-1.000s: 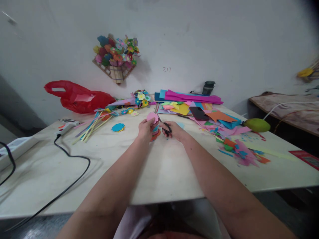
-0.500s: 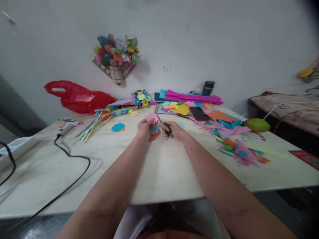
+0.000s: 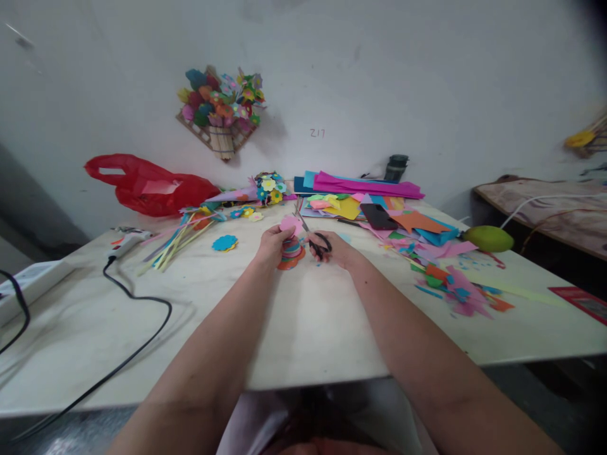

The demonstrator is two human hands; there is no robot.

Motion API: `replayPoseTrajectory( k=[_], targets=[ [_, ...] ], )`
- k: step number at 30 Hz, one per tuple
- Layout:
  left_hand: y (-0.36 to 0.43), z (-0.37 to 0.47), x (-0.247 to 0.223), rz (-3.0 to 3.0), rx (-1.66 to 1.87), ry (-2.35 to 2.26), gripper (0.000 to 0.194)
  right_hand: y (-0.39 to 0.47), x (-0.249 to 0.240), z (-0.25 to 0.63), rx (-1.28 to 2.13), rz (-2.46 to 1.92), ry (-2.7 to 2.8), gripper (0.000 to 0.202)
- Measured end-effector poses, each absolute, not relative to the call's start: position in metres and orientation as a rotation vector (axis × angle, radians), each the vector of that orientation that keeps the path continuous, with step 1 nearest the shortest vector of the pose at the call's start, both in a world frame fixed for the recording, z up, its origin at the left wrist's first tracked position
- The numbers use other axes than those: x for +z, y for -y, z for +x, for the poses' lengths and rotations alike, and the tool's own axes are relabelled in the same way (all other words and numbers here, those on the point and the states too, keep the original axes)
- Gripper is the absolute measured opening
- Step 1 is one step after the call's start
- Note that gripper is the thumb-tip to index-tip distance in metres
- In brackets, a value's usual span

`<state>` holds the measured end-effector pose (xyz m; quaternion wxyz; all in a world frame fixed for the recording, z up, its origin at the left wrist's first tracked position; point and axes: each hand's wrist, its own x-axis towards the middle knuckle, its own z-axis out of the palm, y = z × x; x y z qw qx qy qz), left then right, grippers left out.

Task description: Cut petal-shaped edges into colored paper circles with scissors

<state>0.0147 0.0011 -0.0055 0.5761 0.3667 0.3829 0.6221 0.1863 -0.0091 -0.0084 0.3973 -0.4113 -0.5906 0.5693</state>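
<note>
Left grip [image 3: 274,244] pinches pink paper [image 3: 291,224]; right grip [image 3: 334,248] encircles scissors [image 3: 305,225]; wall vase [image 3: 222,143] holds flowers [image 3: 222,100].

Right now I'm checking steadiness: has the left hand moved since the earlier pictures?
Yes, slightly: the left hand has shifted left, closer to the blue scalloped cutout.

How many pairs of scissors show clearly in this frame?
1: the scissors are in the right hand, close to the pink paper in the left hand. More could be hidden under the paper pile.
</note>
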Motion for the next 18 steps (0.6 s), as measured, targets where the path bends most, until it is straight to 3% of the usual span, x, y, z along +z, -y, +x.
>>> replayPoseTrajectory(
  k=[18],
  targets=[
    [0.0014,0.0160,-0.0025,0.775,1.492,-0.880,0.021,0.0080,-0.0097,0.1872,1.419,-1.018,1.531,0.036]
  ],
)
